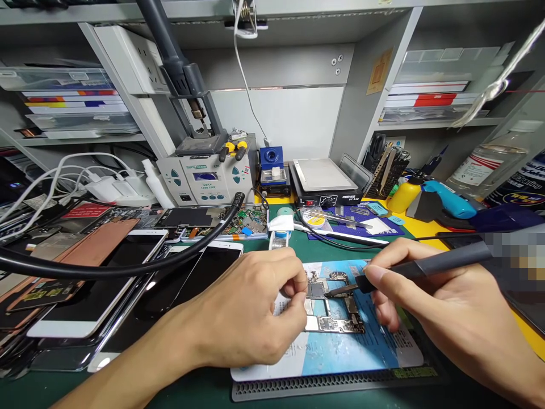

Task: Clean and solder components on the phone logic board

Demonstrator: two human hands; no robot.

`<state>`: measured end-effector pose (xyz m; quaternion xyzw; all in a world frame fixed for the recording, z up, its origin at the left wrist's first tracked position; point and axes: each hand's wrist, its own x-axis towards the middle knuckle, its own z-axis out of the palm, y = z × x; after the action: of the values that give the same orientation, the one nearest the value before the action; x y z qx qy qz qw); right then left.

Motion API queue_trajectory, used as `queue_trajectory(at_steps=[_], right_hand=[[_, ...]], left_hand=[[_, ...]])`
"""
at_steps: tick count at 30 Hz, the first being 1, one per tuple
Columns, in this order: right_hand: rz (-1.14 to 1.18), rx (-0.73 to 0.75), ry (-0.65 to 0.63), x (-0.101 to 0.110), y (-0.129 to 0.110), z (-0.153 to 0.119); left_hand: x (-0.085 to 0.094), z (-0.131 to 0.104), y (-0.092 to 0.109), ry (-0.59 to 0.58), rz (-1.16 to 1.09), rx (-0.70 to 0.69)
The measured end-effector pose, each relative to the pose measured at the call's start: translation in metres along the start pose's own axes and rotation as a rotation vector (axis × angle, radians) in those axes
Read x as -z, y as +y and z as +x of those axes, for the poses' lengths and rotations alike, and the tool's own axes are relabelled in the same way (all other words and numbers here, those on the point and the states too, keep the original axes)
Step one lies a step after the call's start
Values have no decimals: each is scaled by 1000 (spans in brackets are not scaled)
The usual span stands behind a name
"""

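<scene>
A phone circuit board (336, 324) lies on a blue and white sheet (298, 360). My right hand (443, 301) is closed round a black soldering-iron-like tool (434, 266), its pointed metal tip over the upper middle of the board. At the board's left edge is my left hand (264, 307), thumb and fingers curled together; what they hold, if anything, is hidden. Just behind my left hand stands a spool of solder wire (279, 241).
Phones and screens (149, 244) are piled at the left, crossed by a thick black hose (128, 270). Behind stand a grey hot-air station (206, 179) and a heating plate (326, 175). Bottles, including a yellow one (403, 196), stand at the right.
</scene>
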<state>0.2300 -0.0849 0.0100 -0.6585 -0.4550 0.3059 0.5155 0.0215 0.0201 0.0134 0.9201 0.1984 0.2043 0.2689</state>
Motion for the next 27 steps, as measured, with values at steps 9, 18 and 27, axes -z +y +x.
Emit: queue_trajectory(at_steps=[9,18,27], right_hand=[[-19,24,16,-2,-1,-1],[-26,38,6,-2,0,-1],[-116,118,29,0,3,-1]], left_hand=[[1,-1,1,-12,7,14],[1,0,1,-2,3,5],[1,0,-1,5,12,-2]])
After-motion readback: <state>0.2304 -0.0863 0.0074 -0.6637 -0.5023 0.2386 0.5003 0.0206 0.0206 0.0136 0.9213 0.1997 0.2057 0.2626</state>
